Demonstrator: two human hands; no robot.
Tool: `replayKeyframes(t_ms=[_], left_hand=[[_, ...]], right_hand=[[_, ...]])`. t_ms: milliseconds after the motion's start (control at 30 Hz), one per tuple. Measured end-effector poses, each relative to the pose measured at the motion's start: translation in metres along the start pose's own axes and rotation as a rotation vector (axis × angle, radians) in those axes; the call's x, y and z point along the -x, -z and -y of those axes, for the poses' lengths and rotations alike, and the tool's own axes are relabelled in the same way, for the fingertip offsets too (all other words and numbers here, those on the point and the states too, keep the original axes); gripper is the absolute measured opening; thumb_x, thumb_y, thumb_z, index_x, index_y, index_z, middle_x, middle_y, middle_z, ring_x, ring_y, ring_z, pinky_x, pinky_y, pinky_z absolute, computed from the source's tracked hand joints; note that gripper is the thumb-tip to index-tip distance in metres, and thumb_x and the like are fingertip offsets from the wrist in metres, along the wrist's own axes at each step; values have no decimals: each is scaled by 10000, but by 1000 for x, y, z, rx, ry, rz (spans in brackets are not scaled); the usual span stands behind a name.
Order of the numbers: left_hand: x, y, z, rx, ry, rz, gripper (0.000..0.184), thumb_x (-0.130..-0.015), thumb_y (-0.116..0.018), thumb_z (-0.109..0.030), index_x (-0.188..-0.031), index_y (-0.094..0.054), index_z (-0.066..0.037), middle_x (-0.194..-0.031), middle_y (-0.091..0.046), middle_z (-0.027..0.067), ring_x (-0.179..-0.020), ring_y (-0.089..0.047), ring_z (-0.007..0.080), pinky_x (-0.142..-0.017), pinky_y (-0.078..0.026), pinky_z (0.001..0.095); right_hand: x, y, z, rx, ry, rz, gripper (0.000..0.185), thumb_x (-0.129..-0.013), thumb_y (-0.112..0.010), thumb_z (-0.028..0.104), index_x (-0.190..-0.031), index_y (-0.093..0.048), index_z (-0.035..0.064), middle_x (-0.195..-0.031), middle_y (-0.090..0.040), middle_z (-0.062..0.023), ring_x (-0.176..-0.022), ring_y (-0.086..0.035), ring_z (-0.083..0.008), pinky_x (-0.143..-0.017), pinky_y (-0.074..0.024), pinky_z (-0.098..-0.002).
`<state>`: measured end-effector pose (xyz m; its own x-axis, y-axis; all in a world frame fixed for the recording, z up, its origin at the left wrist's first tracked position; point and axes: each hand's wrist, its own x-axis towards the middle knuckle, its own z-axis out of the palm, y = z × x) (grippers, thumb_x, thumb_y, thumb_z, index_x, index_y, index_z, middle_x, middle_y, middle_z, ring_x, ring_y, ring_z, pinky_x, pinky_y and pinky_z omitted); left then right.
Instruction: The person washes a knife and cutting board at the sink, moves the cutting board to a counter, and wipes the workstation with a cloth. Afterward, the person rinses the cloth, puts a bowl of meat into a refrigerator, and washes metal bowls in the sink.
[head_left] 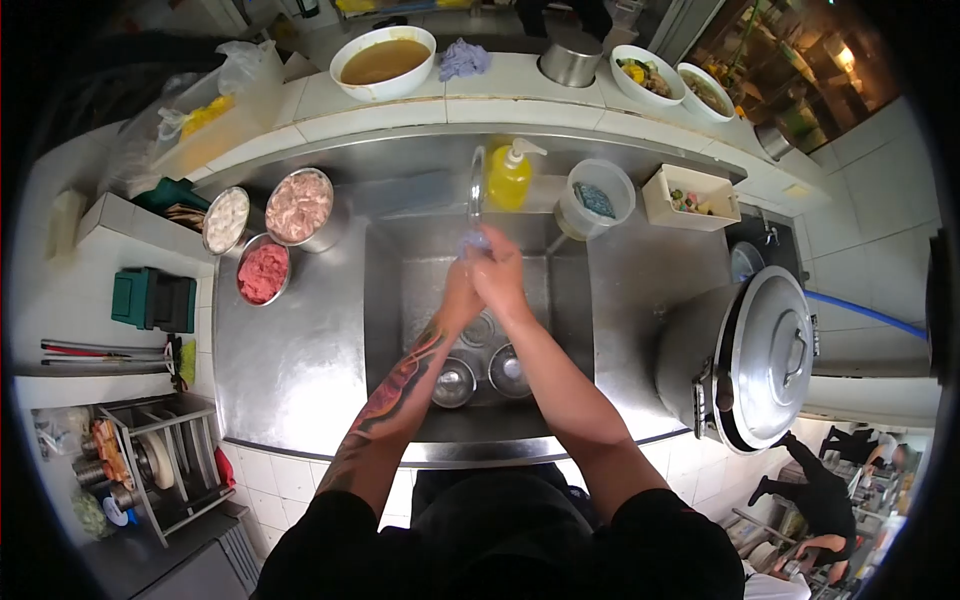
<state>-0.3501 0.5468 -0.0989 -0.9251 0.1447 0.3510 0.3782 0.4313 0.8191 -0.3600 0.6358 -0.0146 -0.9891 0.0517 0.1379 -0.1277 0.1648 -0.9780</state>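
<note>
Over the steel sink (pixel 385 300), my left hand (pixel 462 290) and my right hand (pixel 497 268) are pressed together under the faucet (pixel 476 185). Something small and bluish (pixel 474 243) shows at the fingers, blurred; whether it is a cloth or water I cannot tell. The fingers of my left hand are mostly hidden behind my right hand, whose fingers are curled. Below the hands, two round metal bowls (pixel 454 383) lie in the sink. Behind the sink stands a yellow soap bottle (pixel 510 178) with a white pump.
Metal containers of meat (pixel 299 205) stand left of the sink. To the right are a clear tub (pixel 595 200), a cream box (pixel 690 197) and a large lidded pot (pixel 765 360). Bowls of food (pixel 383 62) line the back ledge. Another person (pixel 825 510) is at far lower right.
</note>
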Motion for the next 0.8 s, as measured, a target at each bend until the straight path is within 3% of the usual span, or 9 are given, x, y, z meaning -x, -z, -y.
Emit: replayKeyframes(t_ms=[100, 167, 400, 467, 600, 667, 700, 767, 800], left_hand=[[-1, -7, 17, -195, -70, 84, 280, -740, -711, -118, -996, -652, -20, -1004, -681, 229, -880, -650, 434, -706, -522, 474], [-5, -5, 12, -268, -86, -36, 308, -712, -706, -111, -1004, -644, -35, -995, -676, 219, -806, -653, 432, -656, -512, 509], [38, -12, 37, -246, -77, -65, 406, -684, -710, -100, -1070, -611, -23, -993, -652, 238, -952, -623, 447, -787, -506, 512], [44, -9, 30, -121, 147, 76, 467, -721, -682, -75, -1175, -594, -8, -1080, -644, 264, -1057, -612, 442, -870, -504, 493], [54, -37, 88, 318, 144, 38, 511, -785, -651, -62, -1284, -551, -24, -1118, -665, 220, -1074, -646, 375, -879, -527, 418], [39, -30, 54, 857, 1038, -39, 471, -848, -624, -73, -1308, -533, -33, -1100, -675, 143, -1047, -661, 314, -869, -526, 346], [40, -36, 56, 854, 1035, -43, 471, -848, -624, -73, -1308, -533, -33, -1100, -675, 143, -1047, -661, 314, -869, -526, 346], [45, -45, 67, 605, 605, -230, 504, -836, -650, -56, -1321, -516, -32, -1152, -639, 94, -1059, -650, 272, -840, -526, 318], [46, -41, 52, 592, 605, -242, 504, -836, -650, -56, -1321, -516, -32, -1152, -639, 94, -1059, -650, 272, -840, -526, 318]], right_hand=[[4, 24, 42, -122, -116, 52, 261, -857, -623, 31, -1110, -654, -22, -962, -685, -108, -874, -644, -188, -800, -503, -314], [7, 40, 74, -200, -188, 76, 257, -870, -599, 32, -1111, -655, -36, -956, -684, -63, -895, -624, -139, -809, -495, -293], [33, 76, 129, -396, -253, 39, 237, -909, -554, -5, -1131, -638, -4, -964, -664, -44, -887, -614, -133, -815, -482, -282], [36, 77, 128, -459, -262, 50, 224, -918, -546, -9, -1124, -632, -1, -968, -659, -44, -884, -610, -131, -813, -481, -281], [33, 51, 80, -623, -211, -180, 214, -931, -511, -30, -1111, -621, 6, -983, -653, -44, -874, -599, -122, -807, -476, -276], [23, 35, 41, -748, -168, -270, 238, -927, -496, -43, -1127, -615, 8, -996, -653, -46, -879, -598, -120, -812, -474, -273], [14, 25, 18, -580, -113, -301, 206, -925, -514, -27, -1086, -636, 17, -959, -656, -45, -859, -603, -122, -778, -484, -276], [-1, 6, -45, -427, -54, -320, 178, -923, -532, -11, -1044, -656, 26, -923, -659, -44, -839, -609, -124, -745, -495, -280], [-5, -5, -85, -262, -72, -187, 179, -890, -542, -19, -995, -679, 27, -909, -667, -45, -836, -607, -123, -739, -490, -275]])
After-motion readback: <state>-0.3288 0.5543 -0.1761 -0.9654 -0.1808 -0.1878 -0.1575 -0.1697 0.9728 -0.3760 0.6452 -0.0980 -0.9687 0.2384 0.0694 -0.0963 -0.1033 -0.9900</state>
